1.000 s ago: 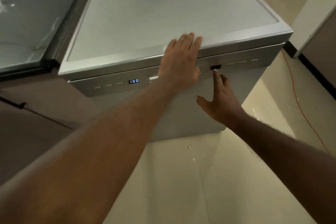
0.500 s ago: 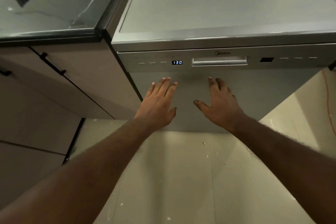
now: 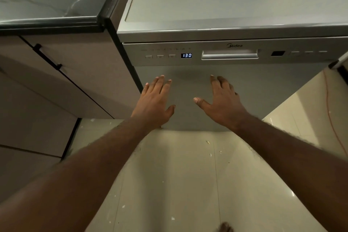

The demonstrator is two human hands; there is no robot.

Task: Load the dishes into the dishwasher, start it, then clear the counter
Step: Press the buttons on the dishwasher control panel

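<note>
The dishwasher (image 3: 188, 85) bears the brand name (image 3: 234, 45) "Midea" in dark letters on its silver control panel (image 3: 263, 45), just above the recessed handle (image 3: 229, 55); left of the handle, a small dark display (image 3: 186, 55) shows "1:30" in pale bluish digits; left of the display sit three small buttons (image 3: 160, 56), each with a tiny mark on it; above them runs a row of small symbols (image 3: 169, 49), perhaps programme signs, too small and faint to read.
</note>
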